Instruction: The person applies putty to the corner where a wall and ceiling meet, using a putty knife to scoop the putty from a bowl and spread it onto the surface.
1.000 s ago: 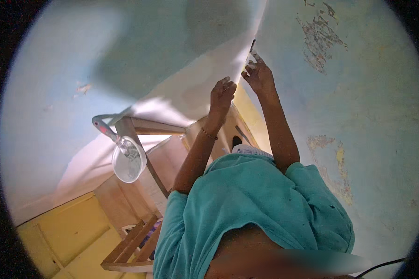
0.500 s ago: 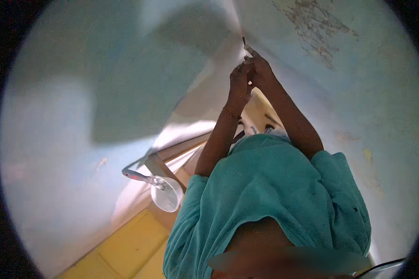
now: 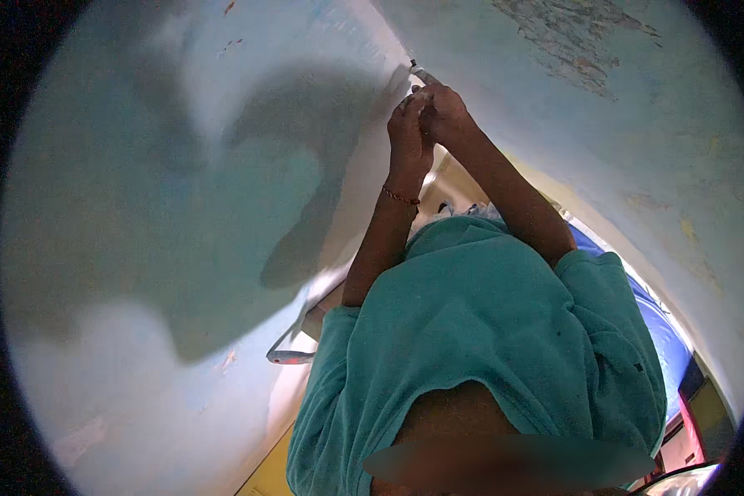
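Both my arms reach up to the corner where two pale blue walls meet. My right hand (image 3: 450, 112) is closed around a small thin tool (image 3: 421, 73), whose pale body and dark tip stick out above the fingers and touch the wall. My left hand (image 3: 406, 122), with a thin bracelet (image 3: 400, 197) at the wrist, is curled against the right hand and pinches the same tool from the left. My teal shirt (image 3: 488, 331) fills the lower middle of the view.
Peeling paint (image 3: 579, 41) marks the right wall. My shadow (image 3: 306, 174) falls on the left wall. A grey curved object (image 3: 292, 355) shows low by that wall, a blue sheet (image 3: 663, 331) lies at the right, and yellow floor (image 3: 271, 473) is below.
My left hand rose and closed in on the right hand at the tool. The view tilted up the wall, so the fan and wooden furniture dropped out of sight.
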